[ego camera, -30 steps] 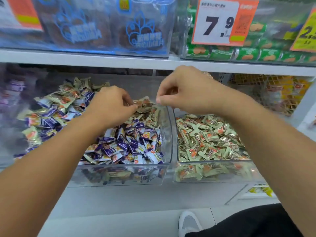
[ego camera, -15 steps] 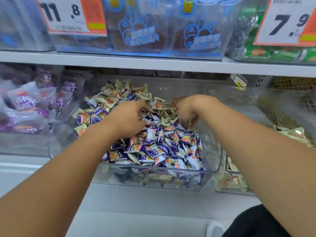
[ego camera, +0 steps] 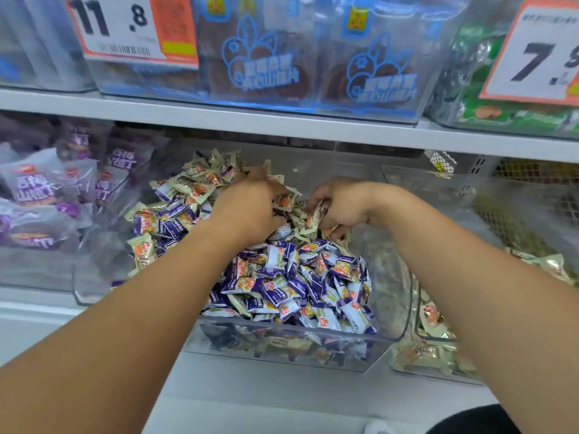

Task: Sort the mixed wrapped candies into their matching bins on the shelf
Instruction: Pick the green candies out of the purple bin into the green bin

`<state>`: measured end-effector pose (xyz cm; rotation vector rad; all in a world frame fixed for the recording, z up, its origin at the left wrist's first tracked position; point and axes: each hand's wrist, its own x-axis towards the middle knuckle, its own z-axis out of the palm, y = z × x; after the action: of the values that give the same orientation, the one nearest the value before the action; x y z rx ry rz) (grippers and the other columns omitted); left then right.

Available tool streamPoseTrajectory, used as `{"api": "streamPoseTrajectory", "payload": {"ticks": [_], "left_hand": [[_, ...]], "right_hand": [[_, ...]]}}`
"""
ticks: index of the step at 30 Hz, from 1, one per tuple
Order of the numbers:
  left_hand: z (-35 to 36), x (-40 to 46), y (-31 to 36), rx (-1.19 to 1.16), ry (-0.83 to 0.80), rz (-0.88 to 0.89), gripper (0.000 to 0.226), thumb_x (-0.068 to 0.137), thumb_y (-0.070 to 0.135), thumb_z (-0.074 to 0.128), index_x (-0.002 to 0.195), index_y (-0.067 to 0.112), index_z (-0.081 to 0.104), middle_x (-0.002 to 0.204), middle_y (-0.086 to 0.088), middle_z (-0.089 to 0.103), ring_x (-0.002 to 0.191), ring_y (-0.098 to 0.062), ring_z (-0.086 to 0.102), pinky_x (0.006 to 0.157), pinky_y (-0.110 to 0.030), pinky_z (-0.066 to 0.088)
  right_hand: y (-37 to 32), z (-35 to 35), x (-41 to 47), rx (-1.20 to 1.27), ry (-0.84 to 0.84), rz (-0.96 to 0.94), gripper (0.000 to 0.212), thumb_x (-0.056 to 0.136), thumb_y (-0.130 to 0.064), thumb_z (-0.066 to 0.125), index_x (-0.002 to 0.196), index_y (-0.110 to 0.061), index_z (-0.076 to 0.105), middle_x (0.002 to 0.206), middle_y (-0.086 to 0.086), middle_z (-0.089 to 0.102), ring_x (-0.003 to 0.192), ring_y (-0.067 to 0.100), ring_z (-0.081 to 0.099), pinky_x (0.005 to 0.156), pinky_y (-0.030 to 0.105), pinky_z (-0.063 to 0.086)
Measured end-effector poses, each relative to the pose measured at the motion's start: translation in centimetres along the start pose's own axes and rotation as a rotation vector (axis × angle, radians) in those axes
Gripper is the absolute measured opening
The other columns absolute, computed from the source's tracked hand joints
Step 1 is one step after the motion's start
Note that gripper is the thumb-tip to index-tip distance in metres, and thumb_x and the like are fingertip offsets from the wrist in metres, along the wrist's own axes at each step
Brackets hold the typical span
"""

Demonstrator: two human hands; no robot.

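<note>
Shop shelving [ego camera: 282,126] in white, stacked with clear plastic bins under orange-edged price cards. At centre of the lower shelf, a transparent bin [ego camera: 282,349] heaped with mixed wrapped candies: purple-and-white wrapped candies [ego camera: 300,283] piled toward the front, cream-coloured wrapped candies [ego camera: 200,180] banked at the back and left. Both bare forearms reaching in from below, hands meeting over the rear of the heap. Left hand [ego camera: 250,208] knuckles-up on the pile, fingers curled down into the cream wrappers, closed around a few of them. Right hand [ego camera: 341,205] just beside it, fingers hooked under and gripping a small bunch of cream wrappers, one showing between thumb and fingers. Immediately to the right, a neighbouring bin [ego camera: 435,355] holding only cream wrappers, partly hidden behind the right forearm. To the left, a bin of larger purple packets [ego camera: 34,189], blurred through the plastic. On the shelf above, clear blue-printed boxes [ego camera: 257,67] of dark round snacks, a price card reading 11.8 [ego camera: 122,26] at left, green packets [ego camera: 501,111] and a second price card beginning with 7 [ego camera: 539,57] at right. Wire mesh [ego camera: 532,183] visible at the far right of the lower shelf
</note>
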<state>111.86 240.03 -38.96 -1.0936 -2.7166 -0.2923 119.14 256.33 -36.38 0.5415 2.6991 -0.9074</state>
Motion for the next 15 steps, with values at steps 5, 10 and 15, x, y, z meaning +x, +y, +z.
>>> {"api": "streamPoseTrajectory", "payload": {"ticks": [5,10,15], "left_hand": [[1.1,0.4,0.1,0.010,0.104,0.042,0.023,0.093,0.039,0.062,0.114,0.034,0.068,0.122,-0.005,0.056,0.109,-0.031,0.057,0.088,-0.042,0.048],[0.6,0.5,0.0,-0.172,0.272,0.047,0.026,0.090,0.035,0.063,0.078,0.014,0.069,0.101,-0.006,0.058,0.083,-0.025,0.057,0.069,-0.033,0.048],[-1.5,0.0,1.0,-0.837,0.282,-0.174,0.029,0.083,0.018,0.059,0.073,-0.010,0.055,0.069,-0.027,0.058,0.055,-0.014,0.046,0.050,-0.020,0.038]], "right_hand": [[0.0,-0.2,-0.2,-0.078,-0.011,-0.091,0.046,0.083,-0.005,0.077,0.126,-0.015,0.064,0.101,0.006,0.069,0.089,0.025,0.073,0.087,0.036,0.058],[-0.1,-1.6,-0.5,-0.201,0.175,-0.153,0.044,0.077,-0.012,0.083,0.116,-0.027,0.068,0.113,-0.002,0.066,0.098,0.018,0.064,0.084,0.026,0.053],[-0.1,-2.1,-0.5,0.054,0.342,-0.175,0.024,0.093,-0.005,0.062,0.101,-0.025,0.073,0.126,0.001,0.062,0.093,0.018,0.066,0.060,0.017,0.047]]}}
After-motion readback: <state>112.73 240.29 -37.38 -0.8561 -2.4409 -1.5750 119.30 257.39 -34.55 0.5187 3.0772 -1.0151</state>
